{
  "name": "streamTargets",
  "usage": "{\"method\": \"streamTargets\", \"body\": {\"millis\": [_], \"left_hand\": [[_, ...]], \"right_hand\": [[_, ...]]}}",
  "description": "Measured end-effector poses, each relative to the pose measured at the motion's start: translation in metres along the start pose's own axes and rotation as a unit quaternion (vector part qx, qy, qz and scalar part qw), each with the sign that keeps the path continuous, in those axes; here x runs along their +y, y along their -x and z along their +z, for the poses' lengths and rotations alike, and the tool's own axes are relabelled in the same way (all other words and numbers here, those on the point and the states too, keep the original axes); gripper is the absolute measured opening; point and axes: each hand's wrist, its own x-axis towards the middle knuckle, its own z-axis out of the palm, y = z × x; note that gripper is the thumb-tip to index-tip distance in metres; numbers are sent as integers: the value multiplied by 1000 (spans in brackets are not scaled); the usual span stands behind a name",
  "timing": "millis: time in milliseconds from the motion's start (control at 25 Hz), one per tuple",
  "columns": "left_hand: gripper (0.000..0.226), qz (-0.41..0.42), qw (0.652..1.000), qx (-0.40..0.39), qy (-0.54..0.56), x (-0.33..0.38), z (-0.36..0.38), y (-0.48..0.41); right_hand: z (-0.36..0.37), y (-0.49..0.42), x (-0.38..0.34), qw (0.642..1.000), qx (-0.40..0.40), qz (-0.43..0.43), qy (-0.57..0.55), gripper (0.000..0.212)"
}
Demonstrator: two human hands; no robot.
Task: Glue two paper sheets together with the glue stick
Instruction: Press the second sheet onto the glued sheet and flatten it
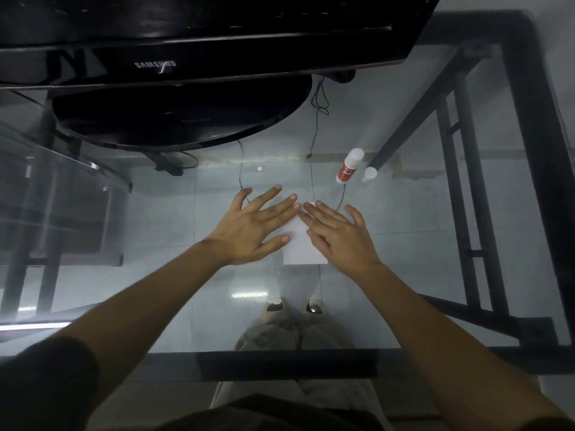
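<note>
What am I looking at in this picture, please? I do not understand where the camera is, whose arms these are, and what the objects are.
The camera sits on a person's head and looks down, so the two arms are that person's own. The surface is a glass table; through it you see the floor and the person's feet. The left hand and the right hand lie flat and open on white paper, pressing it down. Neither hand holds anything. Beyond the right hand stands a glue stick with its cap off beside it. At the top is a black Samsung monitor on its stand.
</note>
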Motion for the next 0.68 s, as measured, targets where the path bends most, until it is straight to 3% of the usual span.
{"method": "streamTargets", "body": {"millis": [160, 320, 680], "left_hand": [[64, 51, 994, -60, -78, -20, 0, -4], [66, 97, 987, -61, -111, -26, 0, -4], [67, 179, 979, -68, -69, -14, 12, 27]], "right_hand": [[-3, 0, 0, 1000, 22, -6, -1, 38], [-1, 0, -1, 999, 41, -8, 8, 37], [0, 0, 0, 999, 41, -3, 3, 37]]}}
